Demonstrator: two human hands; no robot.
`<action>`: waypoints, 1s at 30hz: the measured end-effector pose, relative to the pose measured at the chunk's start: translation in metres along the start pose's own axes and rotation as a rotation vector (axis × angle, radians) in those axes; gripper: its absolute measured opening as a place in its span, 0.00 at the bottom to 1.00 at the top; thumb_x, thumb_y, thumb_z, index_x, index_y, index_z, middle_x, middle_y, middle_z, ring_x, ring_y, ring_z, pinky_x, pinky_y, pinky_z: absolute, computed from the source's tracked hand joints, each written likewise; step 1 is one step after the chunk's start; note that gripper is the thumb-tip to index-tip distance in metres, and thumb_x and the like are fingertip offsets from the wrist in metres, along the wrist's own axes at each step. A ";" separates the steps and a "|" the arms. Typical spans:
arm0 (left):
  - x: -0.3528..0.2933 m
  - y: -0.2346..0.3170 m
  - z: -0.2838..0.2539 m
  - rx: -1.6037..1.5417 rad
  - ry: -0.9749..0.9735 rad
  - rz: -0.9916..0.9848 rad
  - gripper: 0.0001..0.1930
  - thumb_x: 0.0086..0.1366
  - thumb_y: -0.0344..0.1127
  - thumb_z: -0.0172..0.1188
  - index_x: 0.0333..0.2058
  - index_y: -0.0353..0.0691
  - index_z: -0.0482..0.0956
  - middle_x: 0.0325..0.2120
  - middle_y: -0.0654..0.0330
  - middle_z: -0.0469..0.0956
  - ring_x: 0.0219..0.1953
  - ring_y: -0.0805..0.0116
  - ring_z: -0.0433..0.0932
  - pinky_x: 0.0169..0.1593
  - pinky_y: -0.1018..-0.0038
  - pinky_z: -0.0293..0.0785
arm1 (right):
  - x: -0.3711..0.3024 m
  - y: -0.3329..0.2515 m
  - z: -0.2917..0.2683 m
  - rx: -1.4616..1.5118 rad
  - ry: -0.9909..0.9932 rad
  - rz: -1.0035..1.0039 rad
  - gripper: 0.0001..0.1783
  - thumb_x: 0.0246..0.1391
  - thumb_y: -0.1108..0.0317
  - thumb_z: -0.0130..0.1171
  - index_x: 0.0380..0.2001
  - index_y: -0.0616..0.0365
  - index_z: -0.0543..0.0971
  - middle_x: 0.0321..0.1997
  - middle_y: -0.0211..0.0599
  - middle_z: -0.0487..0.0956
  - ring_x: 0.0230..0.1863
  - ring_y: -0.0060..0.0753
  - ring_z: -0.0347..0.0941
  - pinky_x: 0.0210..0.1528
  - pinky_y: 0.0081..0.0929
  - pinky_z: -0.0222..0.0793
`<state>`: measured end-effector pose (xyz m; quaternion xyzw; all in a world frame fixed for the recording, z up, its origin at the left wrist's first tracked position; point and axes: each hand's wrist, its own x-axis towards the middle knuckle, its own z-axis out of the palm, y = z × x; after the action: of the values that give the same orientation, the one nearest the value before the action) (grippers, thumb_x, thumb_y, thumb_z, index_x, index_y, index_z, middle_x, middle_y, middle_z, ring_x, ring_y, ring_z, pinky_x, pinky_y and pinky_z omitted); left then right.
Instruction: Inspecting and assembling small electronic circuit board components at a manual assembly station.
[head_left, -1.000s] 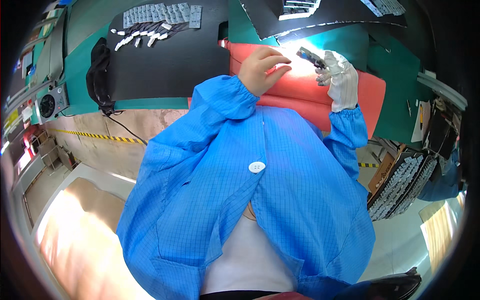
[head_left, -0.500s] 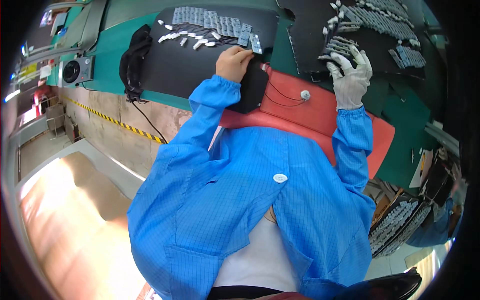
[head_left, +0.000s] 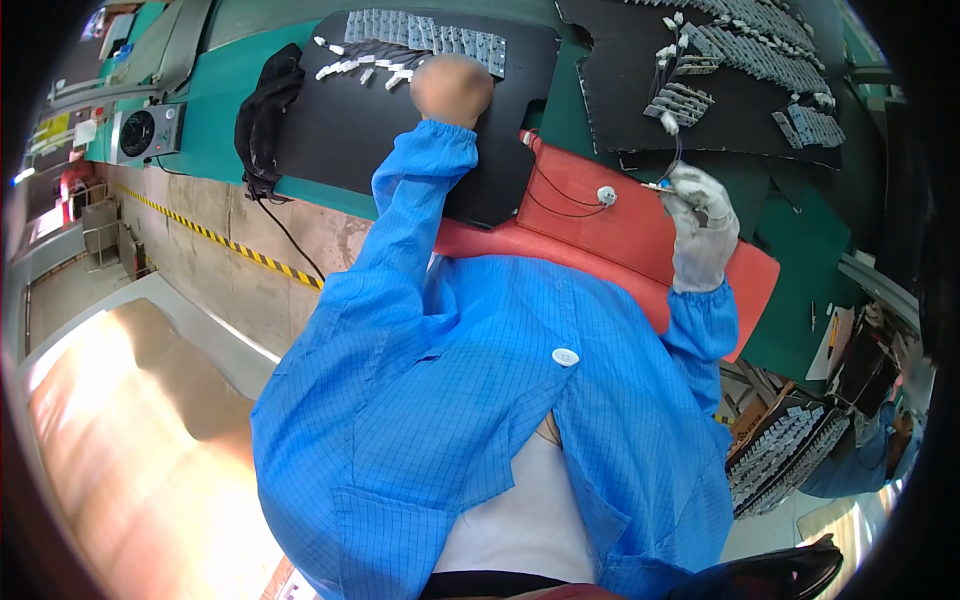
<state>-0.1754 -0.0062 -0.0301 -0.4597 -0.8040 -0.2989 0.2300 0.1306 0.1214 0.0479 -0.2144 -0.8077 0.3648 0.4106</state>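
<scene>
Head view: left hand (head_left: 452, 88), bare, loosely closed over small white connectors (head_left: 360, 66) on black mat (head_left: 330, 140); whether it grips one, cannot tell. Right hand (head_left: 700, 215), gloved, pinches thin wire lead (head_left: 572, 195) lying across red pad (head_left: 610, 235) on green worktop (head_left: 215, 85). Lead prob. light, limp, snag-prone, w/ delicate ends: hold near connector, not mid-wire.

The coat (head_left: 480, 400) is thin blue cloth with a fine grid. The right hand (head_left: 700, 215) wears a white knitted glove. The black mat (head_left: 340, 130) looks matt; the red mat (head_left: 620, 235) looks smooth.
</scene>
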 end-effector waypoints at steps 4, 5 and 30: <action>0.004 0.063 -0.032 -0.682 -0.340 -0.106 0.18 0.44 0.28 0.68 0.38 0.40 0.80 0.25 0.59 0.76 0.30 0.65 0.74 0.36 0.72 0.70 | -0.007 -0.022 -0.010 0.264 -0.299 0.544 0.08 0.48 0.77 0.61 0.34 0.62 0.76 0.33 0.38 0.78 0.33 0.27 0.77 0.33 0.21 0.72; 0.004 0.083 -0.045 -0.925 -0.538 -0.126 0.21 0.46 0.26 0.67 0.43 0.41 0.79 0.24 0.60 0.75 0.28 0.70 0.73 0.34 0.75 0.70 | -0.009 -0.027 -0.010 0.416 -0.332 0.623 0.08 0.48 0.77 0.61 0.34 0.63 0.76 0.33 0.39 0.79 0.34 0.27 0.77 0.33 0.22 0.72; -0.064 0.149 -0.008 -0.996 -0.453 0.015 0.08 0.53 0.23 0.63 0.34 0.36 0.79 0.29 0.55 0.77 0.31 0.64 0.78 0.35 0.74 0.75 | -0.035 -0.005 -0.032 0.397 -0.186 0.627 0.21 0.41 0.83 0.61 0.43 0.64 0.76 0.44 0.40 0.78 0.36 0.26 0.74 0.31 0.19 0.70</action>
<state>-0.0144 0.0094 -0.0256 -0.5716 -0.5914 -0.5353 -0.1921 0.1766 0.1089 0.0460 -0.3335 -0.6504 0.6398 0.2374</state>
